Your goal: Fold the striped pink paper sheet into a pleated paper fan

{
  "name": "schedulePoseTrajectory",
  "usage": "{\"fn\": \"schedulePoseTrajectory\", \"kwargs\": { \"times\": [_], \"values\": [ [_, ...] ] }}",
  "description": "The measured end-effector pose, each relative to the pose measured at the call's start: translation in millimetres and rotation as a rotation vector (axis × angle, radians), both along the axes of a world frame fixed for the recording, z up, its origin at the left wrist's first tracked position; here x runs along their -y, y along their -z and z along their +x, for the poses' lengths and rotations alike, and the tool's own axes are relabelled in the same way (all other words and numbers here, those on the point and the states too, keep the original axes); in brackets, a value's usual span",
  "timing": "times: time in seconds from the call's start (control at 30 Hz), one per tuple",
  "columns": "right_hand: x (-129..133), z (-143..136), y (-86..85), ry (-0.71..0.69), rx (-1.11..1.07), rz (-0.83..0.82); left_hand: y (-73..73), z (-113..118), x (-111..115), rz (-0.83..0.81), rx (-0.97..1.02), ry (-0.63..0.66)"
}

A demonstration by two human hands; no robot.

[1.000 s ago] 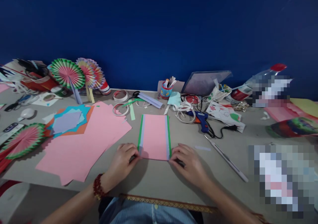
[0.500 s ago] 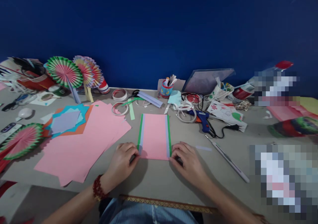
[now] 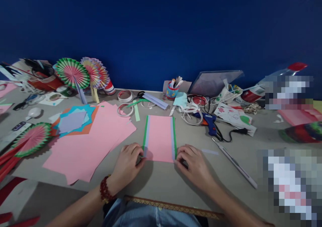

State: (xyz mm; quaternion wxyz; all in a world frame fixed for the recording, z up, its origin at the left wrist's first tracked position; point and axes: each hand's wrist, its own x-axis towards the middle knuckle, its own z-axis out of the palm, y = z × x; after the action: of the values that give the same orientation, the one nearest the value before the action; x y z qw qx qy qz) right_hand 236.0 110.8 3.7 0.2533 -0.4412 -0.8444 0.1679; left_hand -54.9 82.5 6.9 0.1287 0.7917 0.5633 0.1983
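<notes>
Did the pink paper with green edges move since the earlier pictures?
No. Judged against the small blue cup, the pink paper lies in the same spot; only the camera's view has shifted slightly.

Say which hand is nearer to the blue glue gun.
Right. The right hand is at the pink paper sheet's right edge, nearer the wearer than the glue gun and left of it. The left hand is farther away, at the sheet's left edge.

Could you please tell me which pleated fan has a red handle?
The leftmost, green-edged fan; the upright fans behind it show a lavender handle and a yellow handle.
</notes>
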Motion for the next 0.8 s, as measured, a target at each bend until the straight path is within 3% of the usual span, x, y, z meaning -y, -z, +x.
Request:
{"fn": "schedulePoseTrajectory", "kwargs": {
  "times": [0.8],
  "values": [
    [-0.5,-2.9,-5.8,0.014,-0.022,-0.021,3.5,-6.1,3.4,-0.044,-0.015,-0.02]
  ]
}}
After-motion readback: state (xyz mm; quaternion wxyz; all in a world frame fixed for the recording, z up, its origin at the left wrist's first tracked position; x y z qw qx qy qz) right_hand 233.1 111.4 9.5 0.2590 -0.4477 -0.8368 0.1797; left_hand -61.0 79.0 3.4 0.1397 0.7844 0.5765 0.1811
